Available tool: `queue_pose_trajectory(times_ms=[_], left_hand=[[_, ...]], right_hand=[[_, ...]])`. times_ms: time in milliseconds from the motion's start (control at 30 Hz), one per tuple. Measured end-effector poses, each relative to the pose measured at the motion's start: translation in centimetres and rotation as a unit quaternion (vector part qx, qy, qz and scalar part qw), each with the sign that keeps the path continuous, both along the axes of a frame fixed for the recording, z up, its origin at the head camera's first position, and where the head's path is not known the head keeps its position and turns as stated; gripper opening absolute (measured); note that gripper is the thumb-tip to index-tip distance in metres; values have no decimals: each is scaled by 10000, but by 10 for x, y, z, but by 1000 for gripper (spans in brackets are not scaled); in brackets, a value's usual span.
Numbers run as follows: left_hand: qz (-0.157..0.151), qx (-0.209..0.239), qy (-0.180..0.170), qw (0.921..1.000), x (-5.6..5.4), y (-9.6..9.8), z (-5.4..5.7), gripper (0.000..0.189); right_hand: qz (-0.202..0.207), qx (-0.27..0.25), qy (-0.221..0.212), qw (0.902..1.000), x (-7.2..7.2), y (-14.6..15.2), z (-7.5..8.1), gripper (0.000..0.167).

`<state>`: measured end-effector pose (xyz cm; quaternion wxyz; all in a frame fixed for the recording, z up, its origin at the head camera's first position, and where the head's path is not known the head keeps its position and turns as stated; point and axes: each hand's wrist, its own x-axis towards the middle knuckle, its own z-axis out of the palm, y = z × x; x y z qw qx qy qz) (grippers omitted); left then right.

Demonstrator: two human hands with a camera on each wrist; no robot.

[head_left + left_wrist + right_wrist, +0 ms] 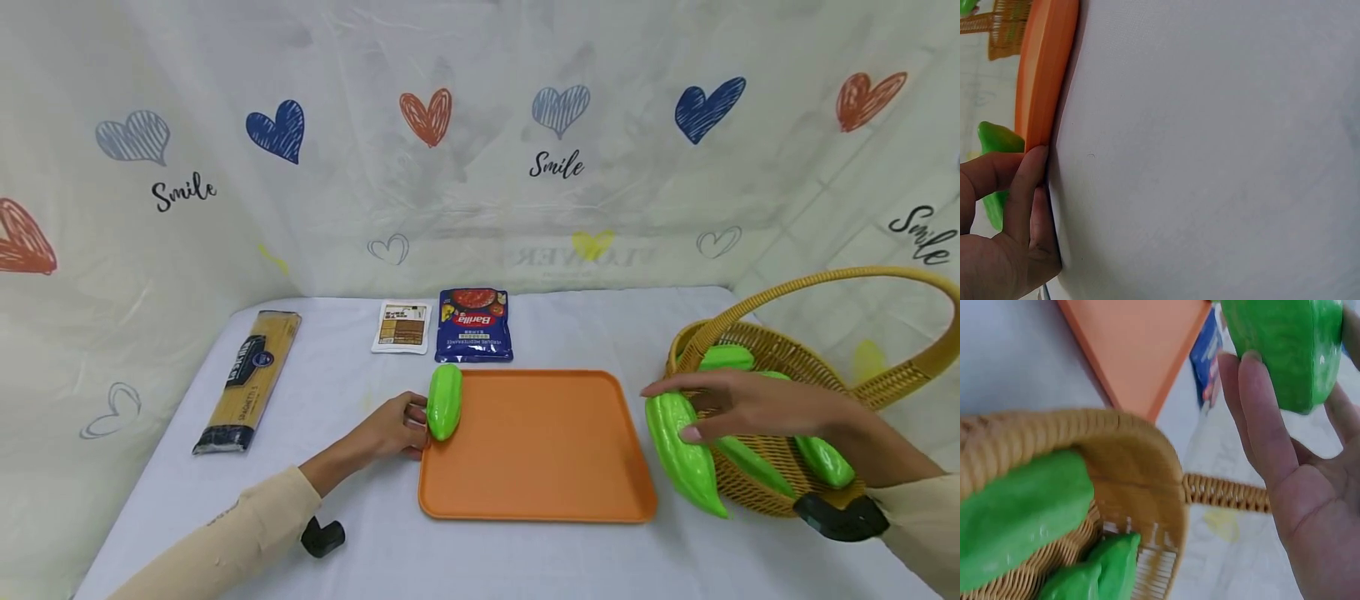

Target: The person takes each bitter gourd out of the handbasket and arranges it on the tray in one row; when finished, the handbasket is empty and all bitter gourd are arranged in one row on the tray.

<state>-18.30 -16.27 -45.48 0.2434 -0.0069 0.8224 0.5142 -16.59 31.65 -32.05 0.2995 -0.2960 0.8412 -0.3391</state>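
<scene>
My left hand (397,423) pinches the left rim of an orange tray (536,467); its thumb and fingers show at the tray edge in the left wrist view. Beside those fingers, a glossy green bitter melon (446,402) lies lengthwise along the tray's left side. With thumb and fingers, my right hand (757,407) grips another bitter melon (678,450), broad at the top and tapering to a point, between the tray and the wicker basket (757,498). Several more bitter melons (1022,515) lie inside the basket, partly hidden by the right hand and forearm in the head view.
The basket's tall arched handle (847,279) rises at the right. Behind the tray lie a blue Barilla sauce pouch (474,327) and a small white-and-brown packet (402,327). A spaghetti pack (250,379) lies at the left. A printed curtain (480,200) hangs behind the table.
</scene>
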Motion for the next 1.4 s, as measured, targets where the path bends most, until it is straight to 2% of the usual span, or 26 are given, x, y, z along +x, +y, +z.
queue_pose_trajectory(times_ms=[167,267,467,800,1133,1400], left_hand=[[-32,-31,6,10000,0,2,3,68],[-50,-7,-6,10000,0,4,5,67],[-11,-12,-19,10000,0,4,2,66],[-24,-36,15,10000,-1,2,-1,65],[72,-15,16,10000,1,1,-1,64],[67,-21,-9,10000,1,1,-1,66]], right_hand=[[-89,-142,156,9997,-4,-12,-5,50],[-250,-23,383,9990,-6,-17,-7,48],[-410,-9,496,9979,-9,-28,-12,48],[-640,-350,43,9973,-16,-53,-23,53],[-539,-662,-93,9963,-26,-79,-37,54],[-692,-739,-175,9947,-30,-92,-45,57]])
